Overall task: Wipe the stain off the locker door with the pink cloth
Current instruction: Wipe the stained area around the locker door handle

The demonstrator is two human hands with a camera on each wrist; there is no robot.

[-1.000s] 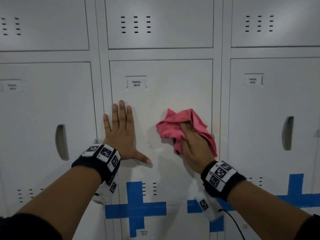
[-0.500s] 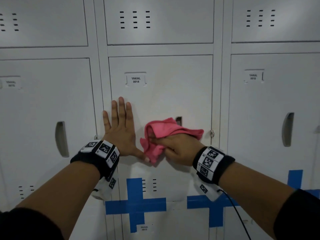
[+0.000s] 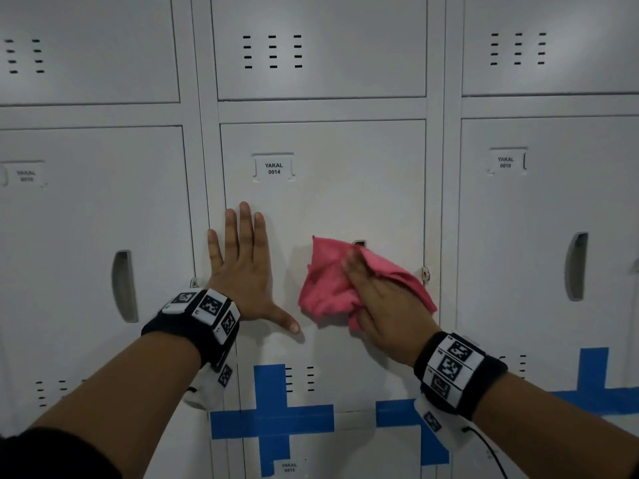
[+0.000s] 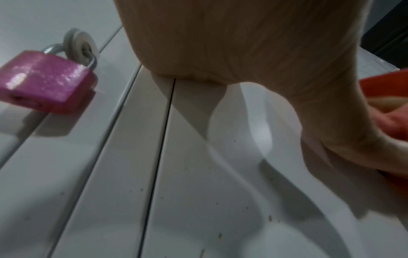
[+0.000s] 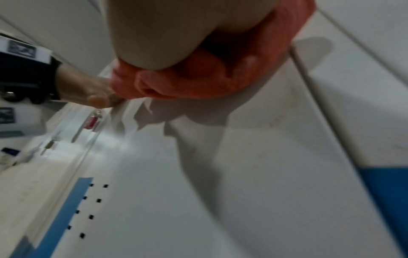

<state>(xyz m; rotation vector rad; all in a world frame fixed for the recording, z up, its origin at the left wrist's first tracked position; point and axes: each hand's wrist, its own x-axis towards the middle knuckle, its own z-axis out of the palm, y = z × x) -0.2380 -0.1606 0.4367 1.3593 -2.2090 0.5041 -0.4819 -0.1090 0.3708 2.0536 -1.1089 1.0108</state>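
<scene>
We press our left hand (image 3: 242, 271) flat on the pale grey metal locker door (image 3: 345, 202) labelled YAKAL 0014, fingers straight and spread, thumb out to the side. Our right hand (image 3: 377, 302) grips the crumpled pink cloth (image 3: 328, 288) against the door's right half, fingers curled into its folds. The cloth covers most of the door's handle slot, and we cannot make out any stain clearly. A glittery pink padlock (image 4: 44, 82) hangs left of the wrist, mostly hidden in the head view.
</scene>
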